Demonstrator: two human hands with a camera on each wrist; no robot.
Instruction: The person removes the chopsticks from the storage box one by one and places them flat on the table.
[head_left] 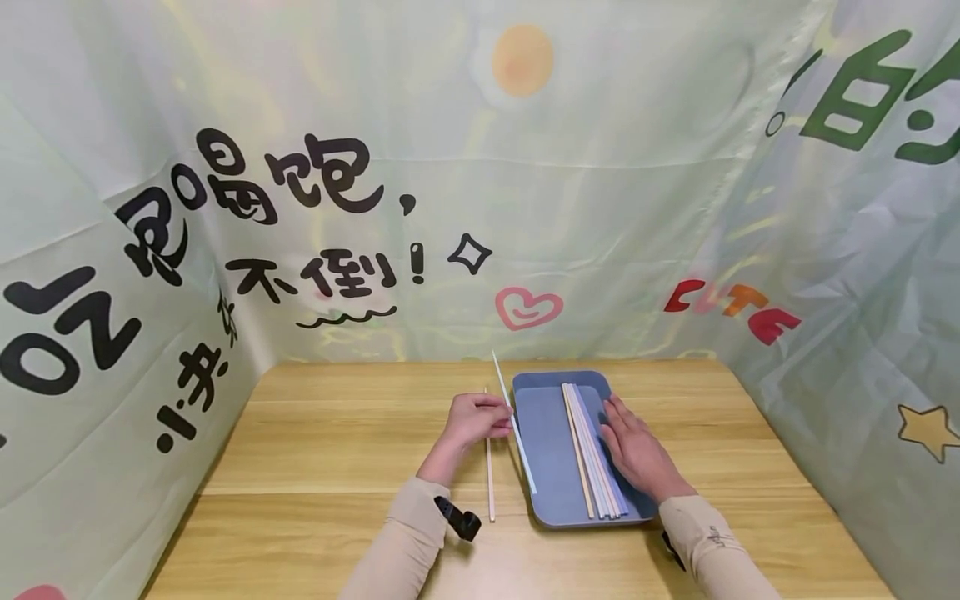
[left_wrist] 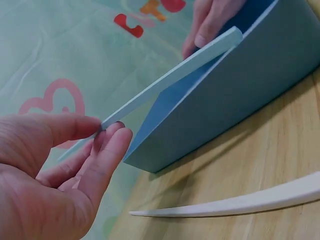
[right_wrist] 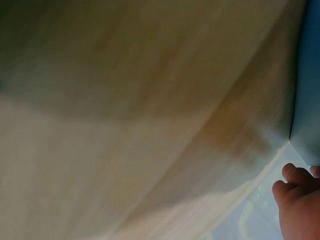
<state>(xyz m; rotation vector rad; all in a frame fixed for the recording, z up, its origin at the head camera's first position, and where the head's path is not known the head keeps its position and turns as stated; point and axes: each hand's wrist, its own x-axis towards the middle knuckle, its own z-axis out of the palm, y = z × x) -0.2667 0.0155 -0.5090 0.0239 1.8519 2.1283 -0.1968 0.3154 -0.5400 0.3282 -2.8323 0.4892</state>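
Left hand pinching pale stick, "CUTE" lettering on backdrop

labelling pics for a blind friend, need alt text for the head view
A person's left hand pinches a pale green stick at the left edge of a blue-grey tray; the right hand is at its right edge. Pastel sticks lie together in the tray, and another pale stick lies left of it on the wooden table.

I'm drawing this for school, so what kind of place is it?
Maybe a small booth set up for tabletop activities, though I can't be sure. Printed fabric sheets close in a wooden table at the back and both sides, and a blue-gray tray holding pastel chopsticks sits on it.
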